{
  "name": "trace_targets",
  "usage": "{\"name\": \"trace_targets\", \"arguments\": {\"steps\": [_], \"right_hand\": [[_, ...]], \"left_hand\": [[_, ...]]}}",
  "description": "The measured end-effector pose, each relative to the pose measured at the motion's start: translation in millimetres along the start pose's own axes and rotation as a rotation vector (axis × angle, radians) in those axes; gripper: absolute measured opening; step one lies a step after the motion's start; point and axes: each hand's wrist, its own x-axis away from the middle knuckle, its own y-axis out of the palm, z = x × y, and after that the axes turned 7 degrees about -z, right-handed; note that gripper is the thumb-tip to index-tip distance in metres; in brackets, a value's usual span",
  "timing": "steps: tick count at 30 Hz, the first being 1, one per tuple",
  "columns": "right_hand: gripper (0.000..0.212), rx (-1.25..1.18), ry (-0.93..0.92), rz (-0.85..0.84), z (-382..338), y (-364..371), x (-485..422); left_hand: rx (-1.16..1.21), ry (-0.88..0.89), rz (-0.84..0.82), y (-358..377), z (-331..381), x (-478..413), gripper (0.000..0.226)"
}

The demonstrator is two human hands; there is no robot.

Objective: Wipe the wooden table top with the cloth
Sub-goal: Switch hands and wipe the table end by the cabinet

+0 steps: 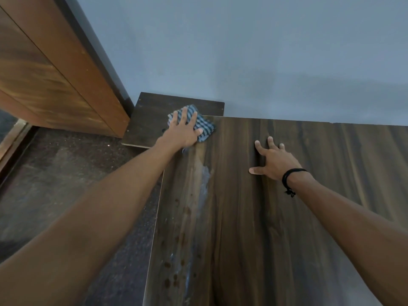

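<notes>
Table top (pixel 276 228) far-left corner: left hand (pixel 183 133) pressing cloth (pixel 204 127).

cloth (pixel 204 127): near part hidden under the left hand (pixel 184 131), only the checked far side shows
table top (pixel 254 217): cut off by the bottom and right edges
lower shelf (pixel 150 120): right part hidden behind the table top's far corner
cabinet (pixel 44 62): cut off at top and left, grain blurred
both arms: cut off by the frame edges
</notes>
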Motion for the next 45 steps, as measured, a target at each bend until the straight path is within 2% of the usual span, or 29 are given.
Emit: {"name": "trace_targets", "arguments": {"steps": [2, 7, 11, 16, 21, 22, 25, 27, 29, 31, 37, 42, 45], "right_hand": [[0.100, -0.009, -0.002, -0.004, -1, 0, 2], [0.099, -0.011, -0.003, 0.004, 0, 1, 2], [0.099, -0.002, 0.009, 0.003, 0, 2, 1], [0.100, 0.006, 0.004, -0.007, 1, 4, -2], [0.099, 0.012, 0.004, -0.005, 0, 1, -1], [0.099, 0.020, 0.005, 0.000, 1, 0, 0], [0.100, 0.048, 0.002, 0.000, 0, -1, 1], [0.100, 0.038, 0.011, -0.014, -4, -2, 4], [0.099, 0.040, 0.024, -0.014, -7, -2, 5], [0.098, 0.043, 0.034, -0.009, -10, -3, 5], [0.097, 0.056, 0.033, 0.001, -9, 1, 4], [0.097, 0.073, 0.033, -0.004, -9, -2, 6], [0.098, 0.084, 0.026, -0.009, -8, -4, 8]], "left_hand": [[-0.008, -0.013, -0.001, -8, 7, -6, 0.069], [-0.070, 0.031, 0.000, 27, 6, 18, 0.068], [-0.010, -0.016, 0.005, -4, 21, 2, 0.068], [-0.201, 0.181, -0.017, 39, 17, 30, 0.066], [-0.081, 0.066, -0.031, -1, 33, 0, 0.065], [-0.072, 0.076, -0.047, 3, 37, 1, 0.065], [-0.266, 0.259, -0.118, 38, 35, 19, 0.063], [-0.223, 0.252, -0.160, 35, 31, 22, 0.063], [-0.120, 0.148, -0.096, 11, 38, 11, 0.066], [-0.108, 0.125, -0.068, -4, 52, -2, 0.067], [-0.238, 0.333, -0.114, 26, 70, 8, 0.065], [-0.169, 0.194, -0.018, -7, 65, -4, 0.065], [-0.326, 0.365, -0.002, 26, 61, 14, 0.059]]}}
